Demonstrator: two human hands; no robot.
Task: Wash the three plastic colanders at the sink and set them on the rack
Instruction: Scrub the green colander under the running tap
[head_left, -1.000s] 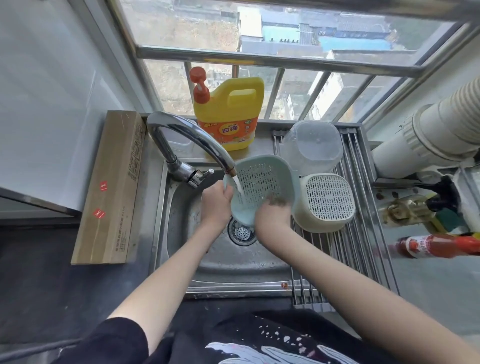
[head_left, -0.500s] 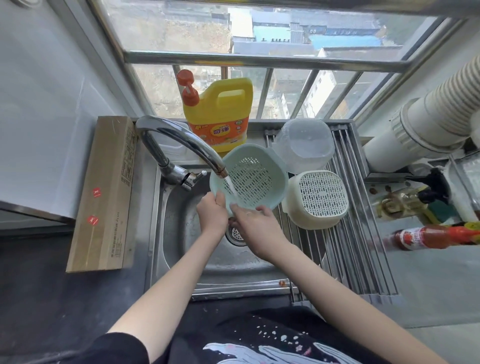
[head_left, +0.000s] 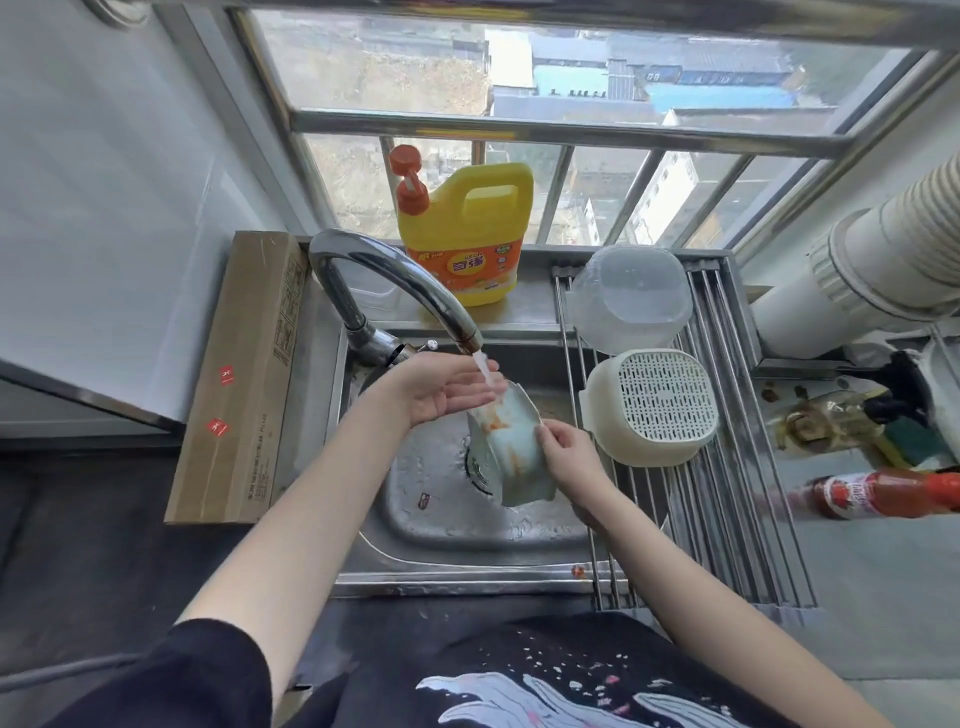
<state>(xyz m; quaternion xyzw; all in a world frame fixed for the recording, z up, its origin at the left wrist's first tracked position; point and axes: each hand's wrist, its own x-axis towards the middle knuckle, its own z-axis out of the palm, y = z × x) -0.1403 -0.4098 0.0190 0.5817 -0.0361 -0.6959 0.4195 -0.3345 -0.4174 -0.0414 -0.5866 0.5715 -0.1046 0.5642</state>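
Over the sink: pale blue-green plastic colander sits under the running tap, tilted on edge above the drain, orange smears on its outer wall
Right hand: fingers pinch the colander's right rim, so that hand is clamped on it
Left hand: palm up, fingers pretty much straight, lying against the colander's top edge right where the water stream lands; not gripping anything
Tap: curved chrome faucet arches from the back left, water running
Sink: stainless steel basin, wet all over
Rack: metal roll-up bar rack lies across the sink's right side
On the rack: cream plastic colander upside down, touching a clear plastic bowl-shaped colander behind it, also upside down
Back ledge: yellow dish soap jug with an orange pump
Left of the sink: long brown cardboard box lying on the desk
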